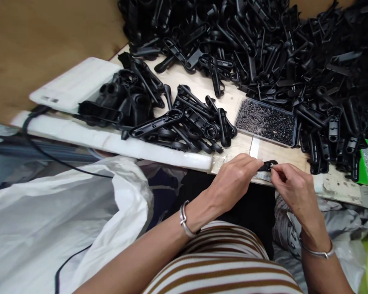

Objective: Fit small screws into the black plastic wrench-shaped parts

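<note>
At the table's front edge my left hand (233,177) grips a small black plastic part (267,165), whose rounded right end sticks out past the fingertips. My right hand (296,185) is closed in a pinch at that rounded end. Whatever lies between its fingertips is too small to make out. Just behind the hands is a clear shallow box (265,122) of tiny black pieces. To its left lies a small pile of long black plastic parts (199,122), several with round ends.
A big heap of black parts (263,49) covers the back. At far right stands a green tray (362,165) of small metal pieces. A white foam strip (125,145) lines the front edge; a white device (76,83) and black cable (52,153) are left. A white bag (110,196) hangs below.
</note>
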Available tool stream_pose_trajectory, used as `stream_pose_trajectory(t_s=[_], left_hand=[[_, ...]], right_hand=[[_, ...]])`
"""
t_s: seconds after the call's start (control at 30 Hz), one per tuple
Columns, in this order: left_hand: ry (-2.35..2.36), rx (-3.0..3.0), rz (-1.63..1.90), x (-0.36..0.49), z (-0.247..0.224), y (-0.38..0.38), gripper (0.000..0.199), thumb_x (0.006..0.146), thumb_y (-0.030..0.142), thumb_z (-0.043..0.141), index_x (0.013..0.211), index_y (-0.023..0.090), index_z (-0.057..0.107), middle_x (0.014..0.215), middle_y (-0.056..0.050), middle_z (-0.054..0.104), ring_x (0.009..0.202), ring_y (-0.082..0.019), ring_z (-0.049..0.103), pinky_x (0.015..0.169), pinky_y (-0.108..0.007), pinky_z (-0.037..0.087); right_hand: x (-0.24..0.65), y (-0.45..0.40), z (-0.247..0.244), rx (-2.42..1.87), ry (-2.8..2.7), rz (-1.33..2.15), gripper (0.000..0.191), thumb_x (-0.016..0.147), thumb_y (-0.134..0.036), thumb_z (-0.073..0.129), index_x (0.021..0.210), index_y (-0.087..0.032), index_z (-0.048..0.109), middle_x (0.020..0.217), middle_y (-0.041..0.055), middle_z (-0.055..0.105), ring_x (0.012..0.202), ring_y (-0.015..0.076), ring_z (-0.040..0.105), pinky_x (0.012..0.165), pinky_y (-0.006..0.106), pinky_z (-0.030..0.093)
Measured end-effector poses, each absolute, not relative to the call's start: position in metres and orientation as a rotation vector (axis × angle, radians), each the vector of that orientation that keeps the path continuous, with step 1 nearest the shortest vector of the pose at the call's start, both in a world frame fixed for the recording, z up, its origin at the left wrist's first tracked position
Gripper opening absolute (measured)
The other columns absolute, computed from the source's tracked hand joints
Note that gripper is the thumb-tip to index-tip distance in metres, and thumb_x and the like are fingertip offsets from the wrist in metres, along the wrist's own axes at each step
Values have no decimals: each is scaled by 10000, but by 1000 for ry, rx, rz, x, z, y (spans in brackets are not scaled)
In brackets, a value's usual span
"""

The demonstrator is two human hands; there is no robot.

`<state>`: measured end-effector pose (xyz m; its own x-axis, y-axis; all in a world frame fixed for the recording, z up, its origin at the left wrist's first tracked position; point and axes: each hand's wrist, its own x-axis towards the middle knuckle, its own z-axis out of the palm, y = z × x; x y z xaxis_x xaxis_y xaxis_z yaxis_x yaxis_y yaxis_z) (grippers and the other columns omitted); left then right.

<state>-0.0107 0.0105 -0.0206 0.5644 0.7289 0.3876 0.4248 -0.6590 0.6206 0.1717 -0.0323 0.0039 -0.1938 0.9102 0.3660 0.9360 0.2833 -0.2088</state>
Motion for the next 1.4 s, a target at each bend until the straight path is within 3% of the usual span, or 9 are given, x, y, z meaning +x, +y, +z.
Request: stream_pose_trajectory(t_s=[0.27,0.47,0.57,0.7,0.9,1.07,1.3,1.4], left_hand=[[911,2318,900,-11,-24,10,149,887,68,517,980,152,597,910,-54,678,872,-173,599,788,-295,512],[910,2301,913,-10,-25,12,161,888,72,514,998,158,595,908,-39,682,833,-159,600,754,-282,513],[896,2290,906,-11,-27,13,175,878,57,520,1001,153,601,916,-43,677,850,-159,604,777,-285,517],[872,2283,891,-11,-27,13,160,876,51,518,962,138,620,919,-60,664,880,-169,602,806,-292,520],[842,2313,803,-13,-23,15,257,882,20,426,777,142,626,966,-68,650,885,-168,587,765,-272,508],[857,2343,802,-13,-24,16,280,875,14,409,775,146,635,977,-71,640,891,-166,585,754,-268,507],[834,2342,830,-13,-26,16,278,854,9,431,745,138,652,964,-79,652,891,-172,601,759,-281,534],[844,2318,879,-14,-27,17,274,866,27,441,761,148,664,953,-63,660,872,-154,611,755,-265,538]], right_hand=[[157,-36,10,-1823,-2261,-116,246,920,-155,426,731,-168,583,671,38,600,601,167,580,566,280,373],[167,-28,23,-1939,-2033,421,169,875,-211,513,773,-194,647,651,-12,650,585,142,598,590,235,396],[171,-24,26,-1976,-2025,504,219,886,-232,489,735,-197,643,571,-28,608,513,124,543,556,227,370],[166,-23,27,-1989,-2082,390,224,875,-218,484,684,-200,599,538,-30,566,472,113,481,541,232,340],[158,-26,25,-2009,-2183,159,239,876,-188,451,654,-203,539,553,-9,577,478,127,503,550,252,325],[158,-27,24,-2031,-2295,8,247,902,-173,437,668,-199,513,552,16,583,482,159,548,526,276,301],[128,-27,27,-2224,-2473,-300,223,778,42,465,773,-150,579,601,85,614,479,198,571,461,289,253],[132,-24,22,-2234,-2319,-195,205,799,5,478,743,-151,600,596,85,619,481,191,577,453,279,286]])
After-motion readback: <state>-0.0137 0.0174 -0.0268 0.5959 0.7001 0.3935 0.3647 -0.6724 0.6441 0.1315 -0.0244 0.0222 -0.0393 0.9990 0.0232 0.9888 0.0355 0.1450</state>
